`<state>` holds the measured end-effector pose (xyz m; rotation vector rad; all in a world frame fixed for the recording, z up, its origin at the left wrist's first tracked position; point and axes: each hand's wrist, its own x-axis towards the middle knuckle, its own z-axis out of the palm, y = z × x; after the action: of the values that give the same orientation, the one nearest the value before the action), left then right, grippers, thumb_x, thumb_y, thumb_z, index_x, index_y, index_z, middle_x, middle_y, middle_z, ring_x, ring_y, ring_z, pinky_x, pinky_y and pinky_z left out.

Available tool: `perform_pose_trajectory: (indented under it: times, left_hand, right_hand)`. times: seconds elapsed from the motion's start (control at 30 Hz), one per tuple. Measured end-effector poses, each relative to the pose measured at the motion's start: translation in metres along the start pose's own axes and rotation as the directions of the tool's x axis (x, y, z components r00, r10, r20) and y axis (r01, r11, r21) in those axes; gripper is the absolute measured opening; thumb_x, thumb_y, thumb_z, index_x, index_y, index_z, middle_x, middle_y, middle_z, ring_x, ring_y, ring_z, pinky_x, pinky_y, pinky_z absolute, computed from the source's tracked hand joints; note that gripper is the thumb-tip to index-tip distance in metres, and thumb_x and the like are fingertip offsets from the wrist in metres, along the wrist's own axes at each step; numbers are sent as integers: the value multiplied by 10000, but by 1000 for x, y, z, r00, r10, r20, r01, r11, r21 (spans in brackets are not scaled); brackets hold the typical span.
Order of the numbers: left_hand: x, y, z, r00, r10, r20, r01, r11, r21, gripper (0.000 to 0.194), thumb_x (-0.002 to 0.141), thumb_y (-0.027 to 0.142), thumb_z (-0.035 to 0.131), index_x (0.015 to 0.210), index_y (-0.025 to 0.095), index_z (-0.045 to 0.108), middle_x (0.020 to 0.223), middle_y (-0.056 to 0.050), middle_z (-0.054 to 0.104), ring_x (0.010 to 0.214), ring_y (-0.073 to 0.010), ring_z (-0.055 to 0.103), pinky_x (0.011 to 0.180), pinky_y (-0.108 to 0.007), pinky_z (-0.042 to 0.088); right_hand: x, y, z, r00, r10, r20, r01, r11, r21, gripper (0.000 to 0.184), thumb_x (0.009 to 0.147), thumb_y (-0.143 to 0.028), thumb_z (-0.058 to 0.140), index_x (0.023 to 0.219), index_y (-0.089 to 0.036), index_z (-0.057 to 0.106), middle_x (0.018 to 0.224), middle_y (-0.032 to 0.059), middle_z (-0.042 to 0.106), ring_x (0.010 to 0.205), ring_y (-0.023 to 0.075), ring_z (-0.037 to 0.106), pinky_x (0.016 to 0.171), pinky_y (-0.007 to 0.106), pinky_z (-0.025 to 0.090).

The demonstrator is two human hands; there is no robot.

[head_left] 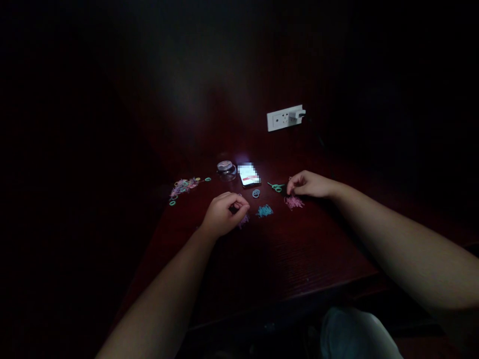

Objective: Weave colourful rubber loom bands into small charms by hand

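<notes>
On a dark red wooden table [307, 259] lie small coloured rubber bands in heaps. My left hand [223, 212] rests curled near a purple heap [244, 221], fingers pinched together on something too small to make out. My right hand [309, 184] is curled with fingertips pressed down just above a pink heap [294, 202], beside green bands [276, 187]. A blue heap [264, 211] and a single blue band [256, 193] lie between the hands. A mixed pile [182, 187] lies to the left.
A lit phone [249, 175] lies at the back of the table beside a small clear jar [226, 170]. A white wall socket [285, 118] with a plugged charger sits on the dark wall. The room is very dim. My knee [355, 334] shows below the table edge.
</notes>
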<state>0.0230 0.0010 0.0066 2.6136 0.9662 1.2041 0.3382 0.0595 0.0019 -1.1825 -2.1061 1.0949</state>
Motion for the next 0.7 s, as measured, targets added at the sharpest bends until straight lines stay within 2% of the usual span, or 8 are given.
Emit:
perform_pose_trajectory:
  times: [0.17, 0.3, 0.53, 0.7]
  left_hand:
    - [0, 0, 0, 1000, -1, 2, 1, 1000, -1, 90, 837, 226, 618, 765, 182, 650, 699, -2, 630, 663, -122, 568, 638, -258, 453]
    - [0, -1, 0, 1000, 5, 4, -5, 1000, 1, 91, 838, 231, 612, 771, 183, 651, 694, -1, 623, 663, -123, 561, 647, -262, 455]
    - [0, 0, 0, 1000, -4, 12, 5, 1000, -7, 98, 841, 239, 606, 780, 184, 658, 707, -5, 627, 665, -124, 566, 647, -266, 462]
    - [0, -1, 0, 1000, -1, 12, 1, 1000, -9, 92, 839, 233, 606, 779, 185, 658, 704, -5, 627, 661, -123, 568, 642, -263, 462]
  right_hand:
    - [3, 7, -1, 1000, -26, 17, 27, 995, -100, 163, 677, -261, 597, 775, -185, 702, 655, -21, 664, 584, 121, 548, 692, 305, 457]
    - [5, 9, 1, 999, -38, 27, 42, 991, -127, 152, 684, -260, 607, 773, -188, 706, 656, -19, 670, 593, 126, 556, 769, 337, 465]
    - [2, 2, 5, 1000, -3, 5, 3, 994, -113, 204, 696, -296, 618, 825, -162, 702, 725, 10, 662, 652, 133, 562, 676, 275, 438]
    - [3, 1, 7, 997, 25, -69, -34, 991, -132, 232, 732, -312, 588, 875, -162, 692, 723, 12, 655, 612, 134, 537, 619, 267, 424]
